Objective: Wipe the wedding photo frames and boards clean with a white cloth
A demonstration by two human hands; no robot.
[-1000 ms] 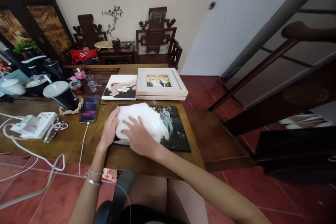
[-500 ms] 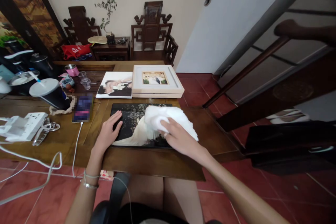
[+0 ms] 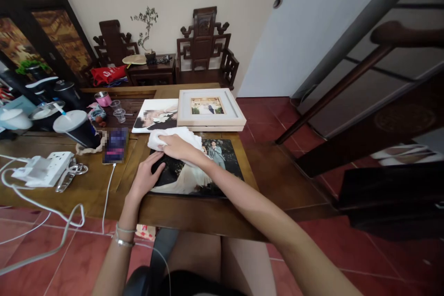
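Observation:
A large dark wedding photo print [image 3: 222, 159] lies flat on the wooden table [image 3: 194, 215] in front of me. My right hand [image 3: 178, 147] presses a white cloth [image 3: 163, 136] onto the print's far left corner, fingers closed over the cloth. My left hand [image 3: 145, 178] rests flat on the print's near left part, fingers spread, holding nothing.
Beyond the print lie a white framed photo [image 3: 211, 108] and an unframed photo [image 3: 156, 115]. To the left are a phone [image 3: 115, 145] on a cable, a white power strip [image 3: 46, 166], a black lidded cup [image 3: 78, 127] and small cups. A dark wooden stair rail [image 3: 333, 97] stands right.
My right hand swept the cloth from the print's left to its right edge, then back up to the far left corner. My left hand stayed on the print's left side.

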